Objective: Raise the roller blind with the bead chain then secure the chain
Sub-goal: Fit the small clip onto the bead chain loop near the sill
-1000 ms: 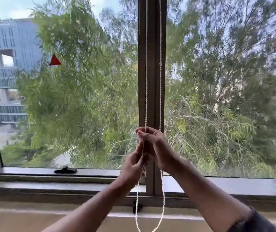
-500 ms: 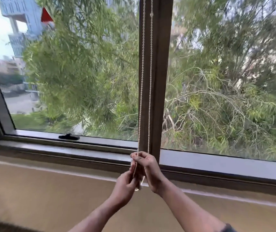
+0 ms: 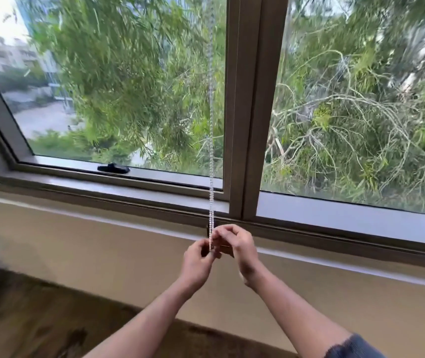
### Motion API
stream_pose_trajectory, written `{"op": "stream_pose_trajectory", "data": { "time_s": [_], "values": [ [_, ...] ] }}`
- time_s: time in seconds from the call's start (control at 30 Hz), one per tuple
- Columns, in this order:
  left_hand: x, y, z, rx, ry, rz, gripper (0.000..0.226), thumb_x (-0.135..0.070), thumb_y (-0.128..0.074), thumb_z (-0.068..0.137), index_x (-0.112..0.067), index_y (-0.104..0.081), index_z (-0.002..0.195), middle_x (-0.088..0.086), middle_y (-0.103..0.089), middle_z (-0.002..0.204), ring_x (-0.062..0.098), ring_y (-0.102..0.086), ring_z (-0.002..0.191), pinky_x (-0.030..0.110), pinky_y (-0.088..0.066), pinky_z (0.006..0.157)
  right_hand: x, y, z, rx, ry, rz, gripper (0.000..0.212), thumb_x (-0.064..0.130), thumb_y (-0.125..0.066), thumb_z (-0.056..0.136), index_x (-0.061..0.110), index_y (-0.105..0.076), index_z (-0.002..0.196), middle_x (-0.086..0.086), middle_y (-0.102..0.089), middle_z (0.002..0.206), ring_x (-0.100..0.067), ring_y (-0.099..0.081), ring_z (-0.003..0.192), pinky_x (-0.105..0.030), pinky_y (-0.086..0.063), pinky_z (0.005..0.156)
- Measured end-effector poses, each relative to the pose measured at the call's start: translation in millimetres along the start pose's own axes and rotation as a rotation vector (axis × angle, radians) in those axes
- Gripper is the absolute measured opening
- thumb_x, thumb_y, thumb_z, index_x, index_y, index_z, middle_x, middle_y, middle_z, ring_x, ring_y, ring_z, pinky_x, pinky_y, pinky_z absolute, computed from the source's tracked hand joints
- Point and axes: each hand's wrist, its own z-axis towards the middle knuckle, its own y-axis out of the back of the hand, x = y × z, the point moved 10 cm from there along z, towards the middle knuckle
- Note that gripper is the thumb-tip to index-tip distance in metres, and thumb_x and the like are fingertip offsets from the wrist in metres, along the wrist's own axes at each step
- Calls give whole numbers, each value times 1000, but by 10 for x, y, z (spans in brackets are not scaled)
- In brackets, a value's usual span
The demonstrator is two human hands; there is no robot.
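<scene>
Head camera view, looking down at a window. A white bead chain (image 3: pixel 211 140) hangs straight down just left of the brown window post (image 3: pixel 245 107). Below the sill, against the beige wall (image 3: pixel 103 244), both hands meet at the chain's lower end. The left hand (image 3: pixel 198 262) pinches it with curled fingers; the right hand (image 3: pixel 240 245) curls round it from the other side.

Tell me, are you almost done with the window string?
Nearly. No blind covers the glass in view, so the raising looks done. Right now the left hand and right hand both pinch the bead chain low down, beside a small dark fitting under the window frame. What's left is fixing the chain there; I can't see whether it is hooked yet.
</scene>
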Motion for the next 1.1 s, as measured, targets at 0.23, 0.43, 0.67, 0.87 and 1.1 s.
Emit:
{"op": "stream_pose_trajectory", "data": {
  "time_s": [0.23, 0.43, 0.67, 0.87, 1.1],
  "values": [
    [172, 75, 269, -3, 38, -186, 9, -10, -64, 91, -17, -69, 94, 6, -77, 87, 19, -73, 87, 47, -58, 89, -383, 369, 370, -223, -34, -309, 9, 14, -64, 95, 10, -71, 91, -3, -75, 81, -18, -68, 74, -26, -53, 62],
    [260, 246, 524, -6, 2, -269, 8, -10, -72, 88, -13, -67, 94, 15, -75, 90, 18, -69, 82, 45, -56, 84, -620, 282, 672, -304, 50, -657, 19, 17, -76, 83, 30, -68, 94, 6, -72, 81, -8, -61, 66, -23, -52, 66],
    [353, 320, 803, 52, 21, -360, 14, -4, -74, 86, -4, -66, 97, 20, -73, 94, 17, -72, 86, 31, -58, 84, -801, 139, 929, -425, 34, -912, 32, 36, -72, 75, 28, -69, 107, 6, -68, 77, -14, -62, 76, -32, -50, 68],
    [371, 326, 953, 125, 14, -375, 15, -9, -74, 86, -7, -65, 98, 15, -75, 96, 27, -73, 96, 33, -58, 89, -761, 146, 992, -556, 49, -1009, 37, 48, -71, 79, 21, -70, 105, 6, -66, 74, -15, -59, 70, -31, -42, 61],
    [404, 404, 964, 32, 76, -426, 19, -16, -80, 82, -9, -67, 94, 17, -76, 95, 35, -70, 96, 43, -56, 90, -737, 150, 1036, -481, 100, -1003, 32, 51, -71, 83, 25, -66, 99, 8, -62, 73, -18, -61, 73, -30, -36, 58]
  ]
}}
